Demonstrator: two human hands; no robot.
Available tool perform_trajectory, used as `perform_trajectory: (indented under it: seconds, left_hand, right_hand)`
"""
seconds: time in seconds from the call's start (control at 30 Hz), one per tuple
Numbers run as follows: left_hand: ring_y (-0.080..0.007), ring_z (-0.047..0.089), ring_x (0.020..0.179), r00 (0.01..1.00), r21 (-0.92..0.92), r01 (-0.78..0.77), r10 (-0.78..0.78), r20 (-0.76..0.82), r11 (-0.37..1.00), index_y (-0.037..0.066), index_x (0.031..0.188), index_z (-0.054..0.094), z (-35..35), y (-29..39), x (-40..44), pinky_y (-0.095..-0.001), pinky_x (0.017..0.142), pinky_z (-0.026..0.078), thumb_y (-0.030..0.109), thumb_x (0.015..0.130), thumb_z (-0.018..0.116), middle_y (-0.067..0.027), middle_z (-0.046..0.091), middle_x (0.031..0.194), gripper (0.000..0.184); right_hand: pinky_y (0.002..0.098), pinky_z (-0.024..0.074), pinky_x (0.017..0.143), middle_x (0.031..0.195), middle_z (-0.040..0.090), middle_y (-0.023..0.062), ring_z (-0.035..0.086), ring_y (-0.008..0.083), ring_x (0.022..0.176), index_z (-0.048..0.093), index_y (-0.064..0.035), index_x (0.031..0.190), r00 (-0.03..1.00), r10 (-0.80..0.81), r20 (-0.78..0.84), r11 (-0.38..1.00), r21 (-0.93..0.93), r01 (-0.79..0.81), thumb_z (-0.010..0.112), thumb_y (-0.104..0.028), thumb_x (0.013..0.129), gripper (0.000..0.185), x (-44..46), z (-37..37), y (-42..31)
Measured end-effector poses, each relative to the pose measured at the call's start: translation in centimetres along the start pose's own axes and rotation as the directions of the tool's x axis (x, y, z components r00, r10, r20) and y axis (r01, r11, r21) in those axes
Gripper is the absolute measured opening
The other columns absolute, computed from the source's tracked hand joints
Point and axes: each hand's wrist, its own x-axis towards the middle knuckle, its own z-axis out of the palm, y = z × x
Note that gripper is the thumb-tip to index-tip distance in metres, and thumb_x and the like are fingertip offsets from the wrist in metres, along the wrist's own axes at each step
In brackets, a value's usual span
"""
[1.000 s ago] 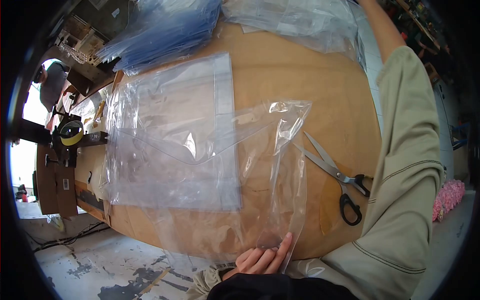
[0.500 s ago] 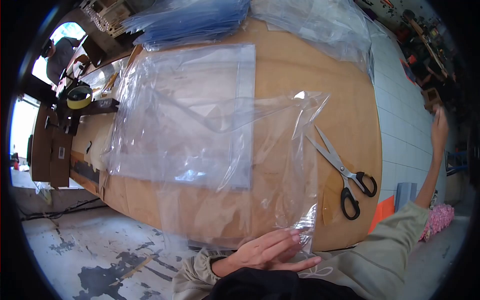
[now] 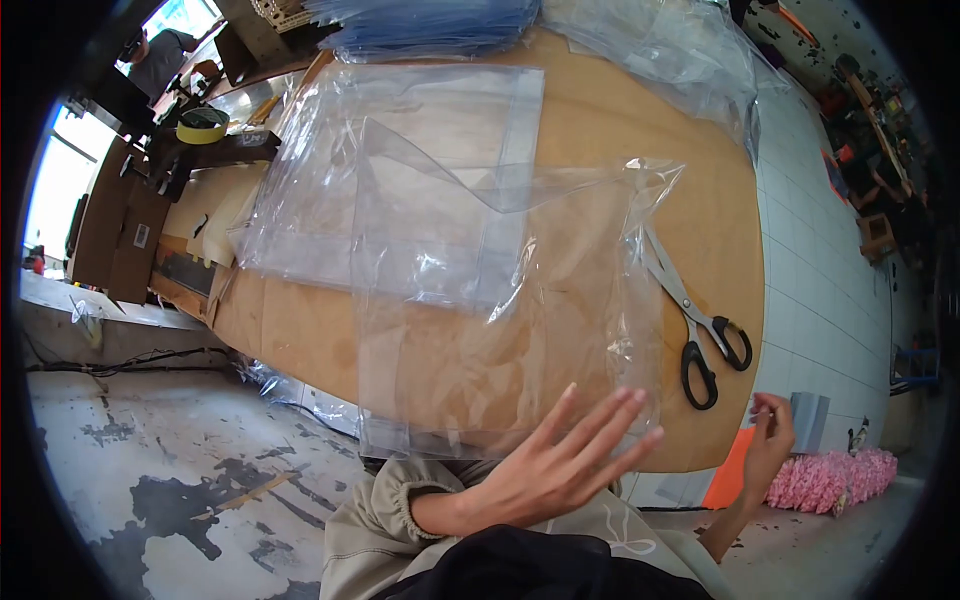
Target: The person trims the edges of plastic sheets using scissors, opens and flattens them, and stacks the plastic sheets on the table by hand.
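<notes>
A clear plastic bag [image 3: 460,360] lies spread over the cardboard-covered table, its upper edge creased and overlapping another clear plastic bag [image 3: 430,120] behind it. My left hand [image 3: 565,465] rests over the bag's lower right part, fingers spread and stretched out. My right hand [image 3: 768,440] is off the table's right edge, its fingers curled together; whether anything small is between them is hidden. Scissors [image 3: 688,308] with black handles lie to the right of the bag, blades slightly apart and pointing away, the tips near the bag's edge.
A stack of bluish plastic sheets [image 3: 430,30] and a heap of clear plastic [image 3: 660,60] lie at the back. A roll of yellow tape [image 3: 203,125] sits at the left. A pink fluffy bundle [image 3: 835,480] is on the right. Another person [image 3: 160,60] appears far left.
My right hand has come back from far right toward the table. My left hand's fingers have spread over the bag. The near bag looks flatter, and the view has shifted.
</notes>
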Motion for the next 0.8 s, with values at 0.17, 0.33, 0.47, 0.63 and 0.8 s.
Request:
perform_trajectory:
  seconds: [0.17,0.33,0.47,0.63,0.8]
  left_hand:
    - [-0.0246,0.053,0.116,0.989,-0.081,0.041,-0.052,-0.14,0.996,0.005,0.135,0.044,0.7,-0.5,0.8,-0.0362,0.096,0.043,0.02,0.084,0.058,-0.0134,0.051,0.131,0.055]
    - [-0.025,0.055,0.113,0.978,-0.168,0.039,-0.072,-0.194,0.985,0.0,0.132,0.045,2.4,-0.1,2.9,-0.0361,0.095,0.044,0.017,0.083,0.058,-0.0138,0.052,0.129,0.054]
    - [-0.0247,0.058,0.111,0.974,-0.26,0.022,-0.08,-0.214,0.965,0.002,0.13,0.049,2.1,0.9,2.4,-0.0407,0.1,0.04,0.018,0.08,0.062,-0.0116,0.053,0.129,0.054]
    - [-0.0296,0.048,0.123,0.956,-0.092,0.25,-0.261,-0.135,0.964,0.011,0.127,0.054,-1.8,1.5,-2.3,-0.0561,0.108,0.023,0.026,0.07,0.072,-0.0075,0.05,0.134,0.061]
    - [-0.0377,0.03,0.135,0.844,0.054,0.537,-0.537,-0.023,0.842,0.017,0.127,0.056,-2.4,-1.1,-6.7,-0.0601,0.106,0.022,0.031,0.065,0.076,-0.0056,0.045,0.14,0.067]
  right_hand:
    - [0.0288,0.0462,0.065,0.091,0.061,0.0107,0.058,0.0212,0.076,0.065,-0.0004,0.086,0.87,-0.323,0.374,0.947,0.133,0.294,0.059,0.008,0.072,0.017,-2.6,-0.7,-8.1]
    - [0.0376,0.0492,0.073,0.096,0.061,0.0122,0.06,0.0295,0.085,0.065,0.001,0.087,0.76,-0.465,0.453,0.884,0.275,0.378,0.065,0.007,0.067,0.021,-4.0,2.1,-11.9]
    - [0.0401,0.0488,0.08,0.106,0.059,0.0162,0.059,0.0332,0.095,0.064,0.0026,0.093,0.843,-0.471,0.26,0.882,0.134,0.451,0.065,0.006,0.071,0.022,-4.7,4.2,-10.5]
    - [0.0405,0.0473,0.086,0.122,0.053,0.018,0.056,0.0343,0.104,0.06,0.0022,0.109,0.833,-0.488,0.262,0.864,0.011,0.503,0.063,0.002,0.077,0.033,-3.9,5.1,-10.1]
    - [0.0381,0.0471,0.082,0.123,0.054,0.015,0.055,0.0313,0.096,0.061,0.0028,0.11,0.832,-0.496,0.248,0.854,-0.037,0.52,0.063,0.0,0.076,0.034,-3.7,5.5,-10.7]
